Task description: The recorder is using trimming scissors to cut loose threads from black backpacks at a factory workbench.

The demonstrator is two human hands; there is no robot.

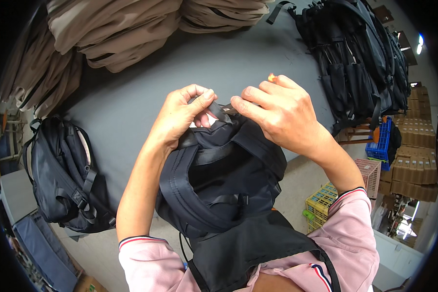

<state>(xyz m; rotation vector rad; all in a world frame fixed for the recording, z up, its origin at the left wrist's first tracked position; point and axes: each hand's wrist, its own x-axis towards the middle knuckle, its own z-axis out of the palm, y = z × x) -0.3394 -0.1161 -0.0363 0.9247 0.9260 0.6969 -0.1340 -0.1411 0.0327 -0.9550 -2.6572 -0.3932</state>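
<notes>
A black backpack (219,180) rests against my front at the near edge of the grey table, its padded shoulder straps facing up. My left hand (182,112) is closed at its top, thumb and fingers pinching a black webbing strap (218,112). Below those fingertips shows a bit of white material (204,121). Just to the right, my right hand (280,109) is curled, thumb and forefinger close to the same strap. A small bright orange-yellow spot (271,77) shows at its upper knuckles. What the right fingers grip is hidden.
Beige bags (117,29) are heaped along the far left of the grey table (258,53). Black backpacks stand in a stack (357,63) at the right, and another black backpack (63,175) lies left. Beyond the table are a yellow crate (321,204), a blue crate (385,138) and cardboard boxes (413,165).
</notes>
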